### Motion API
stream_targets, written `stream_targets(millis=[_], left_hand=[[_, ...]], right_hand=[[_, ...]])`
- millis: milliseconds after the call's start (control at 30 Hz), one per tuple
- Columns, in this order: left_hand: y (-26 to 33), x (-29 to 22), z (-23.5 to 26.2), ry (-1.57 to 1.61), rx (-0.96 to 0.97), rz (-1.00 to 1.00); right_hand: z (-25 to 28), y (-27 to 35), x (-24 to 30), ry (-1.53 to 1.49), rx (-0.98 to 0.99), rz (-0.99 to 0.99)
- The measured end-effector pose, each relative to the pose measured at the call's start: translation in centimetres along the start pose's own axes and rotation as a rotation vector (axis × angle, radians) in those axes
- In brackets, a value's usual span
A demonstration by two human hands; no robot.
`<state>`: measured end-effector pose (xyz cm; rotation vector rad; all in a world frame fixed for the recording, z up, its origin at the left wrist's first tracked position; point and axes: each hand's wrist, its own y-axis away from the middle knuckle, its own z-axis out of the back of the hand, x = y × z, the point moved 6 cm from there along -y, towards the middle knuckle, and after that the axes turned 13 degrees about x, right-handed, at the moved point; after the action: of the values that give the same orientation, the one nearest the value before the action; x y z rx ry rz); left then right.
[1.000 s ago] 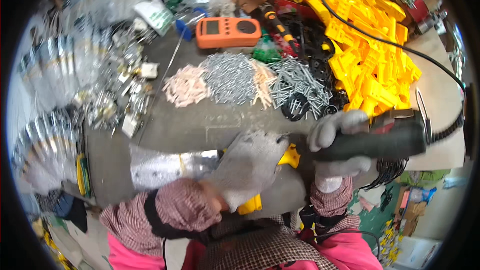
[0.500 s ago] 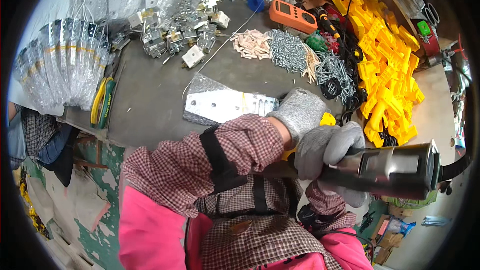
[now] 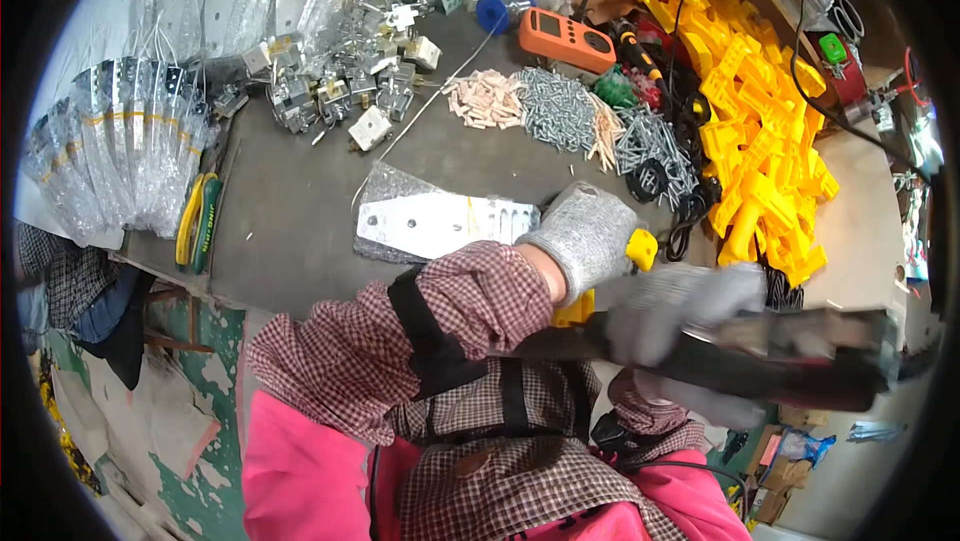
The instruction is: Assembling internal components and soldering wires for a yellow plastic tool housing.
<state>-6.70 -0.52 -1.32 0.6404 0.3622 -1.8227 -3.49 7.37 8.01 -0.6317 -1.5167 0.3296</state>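
My left hand [image 3: 590, 236], in a grey knit glove, is closed round a yellow plastic part [image 3: 642, 249] that pokes out past the fingers. Most of that part is hidden by the glove. To the right and nearer me, my right hand [image 3: 665, 326], also gloved, grips a black, thick-bodied corded power tool [image 3: 800, 356] with a silvery band. Motion smears both this hand and the tool, so the tool's exact kind is unclear. Just left of my left hand a white plate with holes [image 3: 430, 224] lies on clear plastic wrap.
Wrapped metal strips [image 3: 120, 151] and metal switch-like parts [image 3: 345, 91] fill the back left. Wooden dowels [image 3: 487, 99], screws [image 3: 557, 111] and an orange multimeter [image 3: 567, 39] lie beyond my hands. Yellow plastic parts [image 3: 765, 151] heap up at right. Green-and-yellow pliers [image 3: 200, 221] rest on the table's left edge.
My right hand and the tool have shifted a little to the right and are now blurred. The view has tilted slightly. My left hand keeps its hold on the yellow part.
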Motion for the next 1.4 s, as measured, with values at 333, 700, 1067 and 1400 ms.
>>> stream_targets(millis=[333, 700, 1067, 1400], left_hand=[[-0.8, -0.4, -0.5, -0.040, -0.031, 0.027], [0.2, -0.4, 0.0, 0.031, -0.022, 0.050], [5.3, 0.5, 1.5, 0.208, -0.255, 0.285], [10.7, 5.0, 2.6, -0.003, -0.008, 0.150]], right_hand=[[1.3, 0.4, -3.8, -0.496, 0.613, 0.052], [1.8, 2.7, -0.8, -0.190, -0.073, 0.034], [10.9, 4.7, -0.9, -0.633, -0.556, 0.381], [13.8, 10.1, -3.8, -0.688, -0.920, 0.449]])
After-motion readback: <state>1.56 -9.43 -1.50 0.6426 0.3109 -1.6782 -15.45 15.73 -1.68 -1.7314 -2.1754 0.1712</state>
